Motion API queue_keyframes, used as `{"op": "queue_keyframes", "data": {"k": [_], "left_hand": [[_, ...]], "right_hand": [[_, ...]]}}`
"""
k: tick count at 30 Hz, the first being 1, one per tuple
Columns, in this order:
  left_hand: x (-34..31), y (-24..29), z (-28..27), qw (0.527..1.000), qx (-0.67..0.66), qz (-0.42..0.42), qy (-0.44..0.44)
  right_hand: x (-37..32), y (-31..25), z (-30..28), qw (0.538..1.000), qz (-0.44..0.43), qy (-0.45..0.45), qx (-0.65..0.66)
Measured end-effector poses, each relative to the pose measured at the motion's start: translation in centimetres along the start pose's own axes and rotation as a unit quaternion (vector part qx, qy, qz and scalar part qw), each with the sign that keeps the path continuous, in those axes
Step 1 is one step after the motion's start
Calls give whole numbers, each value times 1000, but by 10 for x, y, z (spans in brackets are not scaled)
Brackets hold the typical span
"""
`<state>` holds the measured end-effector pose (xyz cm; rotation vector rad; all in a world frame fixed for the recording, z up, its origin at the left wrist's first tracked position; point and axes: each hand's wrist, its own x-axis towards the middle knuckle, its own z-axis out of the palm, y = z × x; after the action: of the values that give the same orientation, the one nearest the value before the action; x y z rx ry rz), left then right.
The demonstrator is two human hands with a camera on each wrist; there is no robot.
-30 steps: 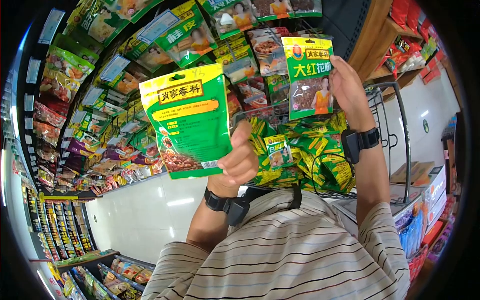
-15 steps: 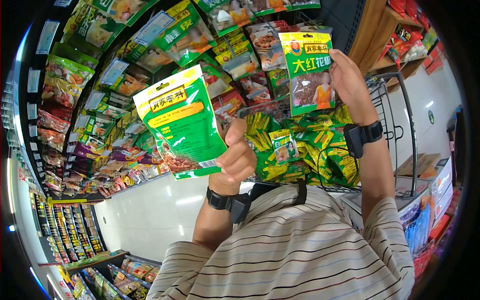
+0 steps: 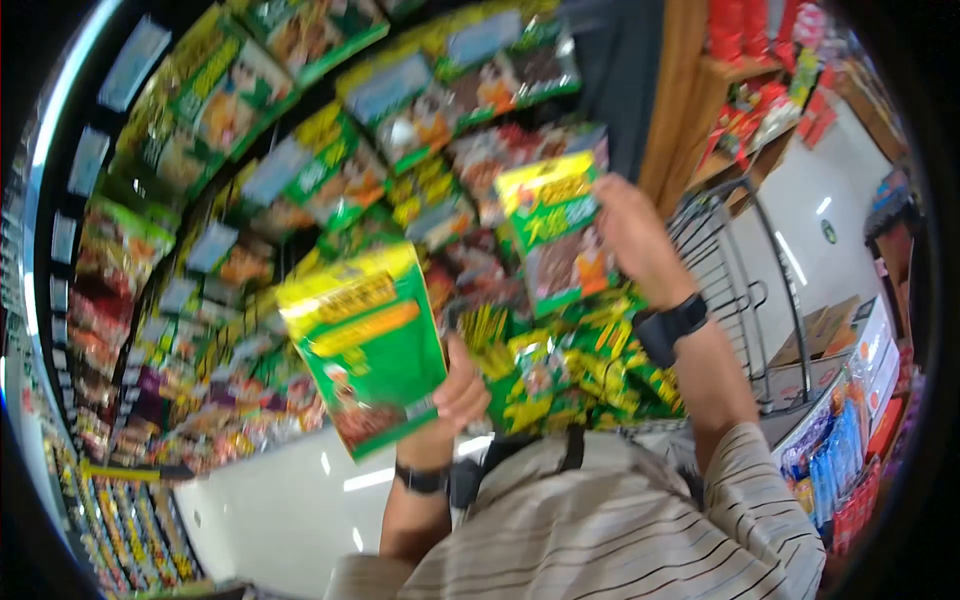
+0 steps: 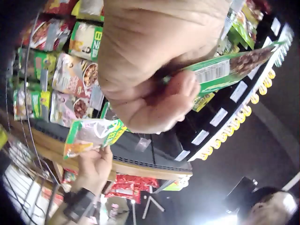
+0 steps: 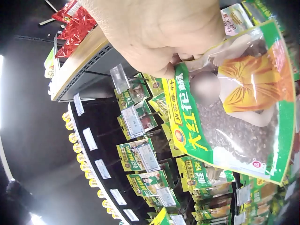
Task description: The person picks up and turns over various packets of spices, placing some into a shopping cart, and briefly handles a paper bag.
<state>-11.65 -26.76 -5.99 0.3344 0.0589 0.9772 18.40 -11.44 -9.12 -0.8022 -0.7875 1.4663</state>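
In the head view, somewhat blurred, the left hand [image 3: 462, 388] grips the right edge of a green and yellow packet [image 3: 375, 350], printed side up. The left wrist view shows its curled fingers [image 4: 176, 96] round the packet's barcode end. The right hand [image 3: 635, 235] pinches the upper right edge of a second packet [image 3: 555, 235], with a clear window of dark red-brown contents. Close up in the right wrist view, this packet [image 5: 243, 136] hangs from the right hand [image 5: 164, 33], whose fingertips are partly hidden.
Behind and left, shelves hold rows of hanging packets [image 3: 225, 95] with price tags [image 3: 135, 62]. Below the right-hand packet, a wire cart [image 3: 735, 270] holds a heap of green and yellow packets [image 3: 600, 350]. Cardboard boxes [image 3: 825, 335] and a wooden shelf [image 3: 680, 110] stand to the right.
Both hands and their packets sit lower in the head view, the right one also further left. The shelves have shifted in view too, and the picture has blurred. Both grips are kept.
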Motion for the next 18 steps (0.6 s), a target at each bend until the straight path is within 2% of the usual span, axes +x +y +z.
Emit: {"op": "queue_keyframes", "data": {"k": [2,4,7,10,11,14,18], "left_hand": [[3,-3,-9,997,54,3,54],[-2,-9,-20,991,46,23,121],[-7,-7,-27,992,63,34,105],[-16,-5,-31,972,131,74,183],[-17,-6,-26,954,165,84,235],[-20,-6,-18,941,186,93,267],[-24,-3,-16,936,187,94,284]], "right_hand": [[-1,-11,16,1000,-2,25,-1],[1,-29,22,999,23,35,-19],[20,-42,22,999,-28,-3,-25],[43,-52,29,997,-76,-20,-9],[49,-56,33,995,-99,-25,-12],[61,-69,48,990,-132,-39,-24],[78,-79,63,989,-129,-55,-43]]}}
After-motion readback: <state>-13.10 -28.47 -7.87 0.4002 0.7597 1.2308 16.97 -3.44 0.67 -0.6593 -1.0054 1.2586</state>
